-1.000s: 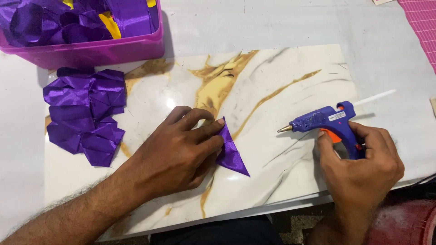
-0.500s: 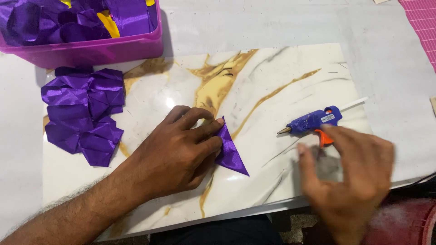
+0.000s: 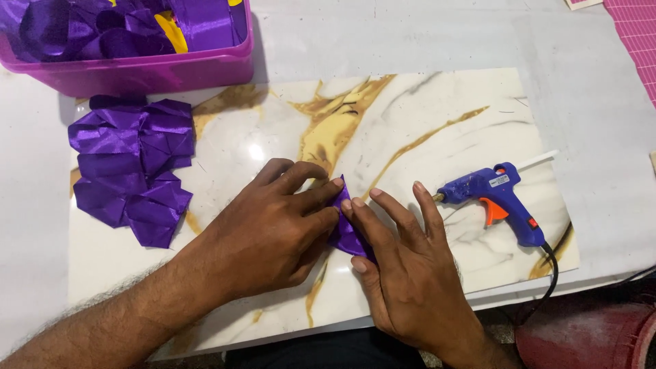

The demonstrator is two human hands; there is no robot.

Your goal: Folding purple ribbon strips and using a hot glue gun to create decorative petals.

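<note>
Both hands are pressing a small folded purple ribbon piece (image 3: 346,232) flat on the marble-patterned board (image 3: 424,109) — the left hand (image 3: 273,232) with fingers curled onto it, the right hand (image 3: 410,273) with fingers spread across its right edge. A blue glue gun (image 3: 499,198) is lying just right, untouched — folded purple pieces (image 3: 130,171) are sitting far left.

The folded ribbon piece (image 3: 347,229) is glossy purple, matching the pile of folded pieces (image 3: 130,167) at nine o'clock. The board (image 3: 383,123) is white marble veined gold and grey. The glue gun (image 3: 495,198) at three o'clock is blue (orange trigger, black cord). The tub (image 3: 137,72) at eleven o'clock is magenta.
</note>
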